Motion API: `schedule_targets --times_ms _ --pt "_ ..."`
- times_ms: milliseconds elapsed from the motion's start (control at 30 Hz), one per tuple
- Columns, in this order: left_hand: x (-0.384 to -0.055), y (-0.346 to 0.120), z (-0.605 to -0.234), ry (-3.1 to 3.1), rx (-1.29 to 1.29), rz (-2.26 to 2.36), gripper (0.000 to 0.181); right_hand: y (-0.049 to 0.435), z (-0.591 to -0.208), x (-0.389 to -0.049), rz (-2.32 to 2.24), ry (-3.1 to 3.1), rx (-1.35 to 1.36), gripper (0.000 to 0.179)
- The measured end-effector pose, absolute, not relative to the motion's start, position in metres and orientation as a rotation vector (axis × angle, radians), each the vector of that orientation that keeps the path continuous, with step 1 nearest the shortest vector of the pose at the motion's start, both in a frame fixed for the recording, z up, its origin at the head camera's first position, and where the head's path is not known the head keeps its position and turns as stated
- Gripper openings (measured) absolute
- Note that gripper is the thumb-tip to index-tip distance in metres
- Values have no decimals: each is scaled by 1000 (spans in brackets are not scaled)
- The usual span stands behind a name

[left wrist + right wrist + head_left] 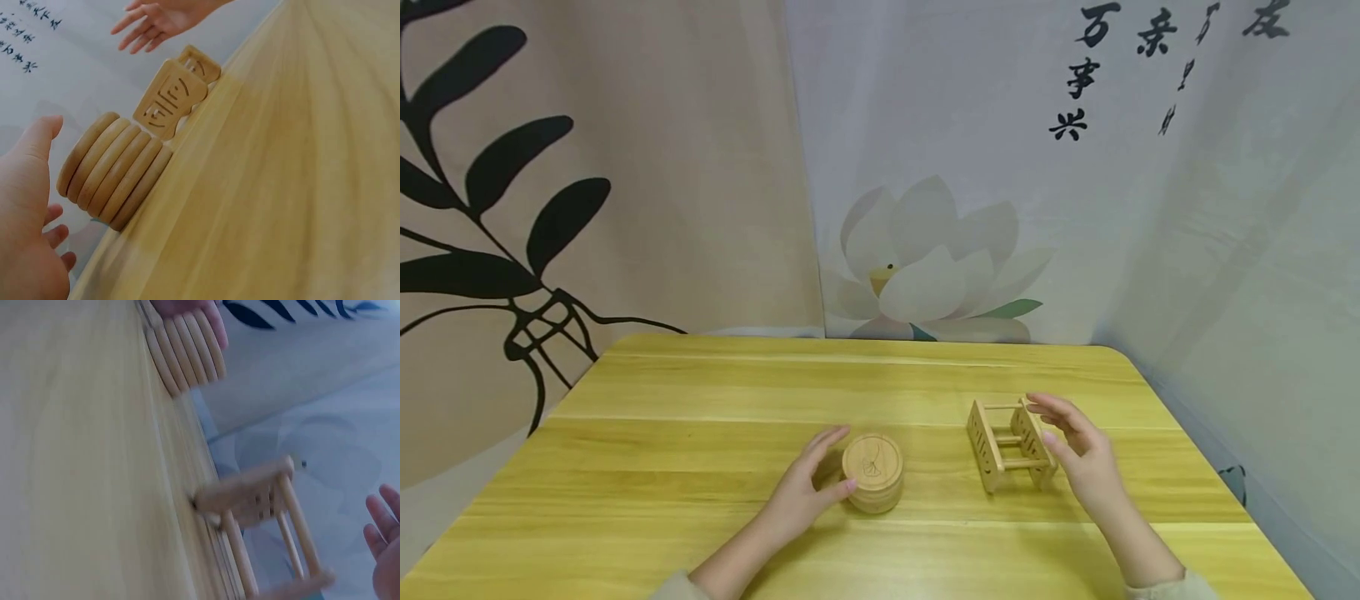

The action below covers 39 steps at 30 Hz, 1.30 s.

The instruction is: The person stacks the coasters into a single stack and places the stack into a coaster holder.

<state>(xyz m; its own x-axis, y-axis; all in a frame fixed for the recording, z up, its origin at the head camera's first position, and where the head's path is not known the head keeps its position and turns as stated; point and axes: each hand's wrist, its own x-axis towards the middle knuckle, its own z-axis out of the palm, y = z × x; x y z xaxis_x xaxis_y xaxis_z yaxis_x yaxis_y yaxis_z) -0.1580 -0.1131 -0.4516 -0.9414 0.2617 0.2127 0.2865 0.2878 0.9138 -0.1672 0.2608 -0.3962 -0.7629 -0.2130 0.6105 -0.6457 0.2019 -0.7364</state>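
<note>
A stack of several round wooden coasters (pixel 872 463) stands on the table, the top one bearing a fine engraved drawing. My left hand (pixel 797 497) is at the stack's left side with thumb and fingers spread. In the left wrist view a gap shows between that hand and the coasters (pixel 115 172). To the right stands a small wooden rack (pixel 989 450) with carved side panels joined by round bars. Beside its right panel hovers my right hand (pixel 1086 458), fingers loosely extended; the right wrist view has it apart from the rack (pixel 250 487).
The wood-grain table (pixel 700 400) has rounded far corners. Behind it hangs a cloth backdrop (pixel 940 117) printed with a lotus, dark leaves and black characters. Bare tabletop lies between the stack and the rack.
</note>
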Motion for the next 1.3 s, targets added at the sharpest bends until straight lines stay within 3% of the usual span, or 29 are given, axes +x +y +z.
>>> schedule_targets --times_ms 633,1300 --pt "-145 -113 -454 -2578 -550 -1815 83 199 -410 -138 1606 -2271 959 65" --pt "-145 -102 -458 -2557 -550 -1921 89 168 -439 -140 1587 -2431 955 80"
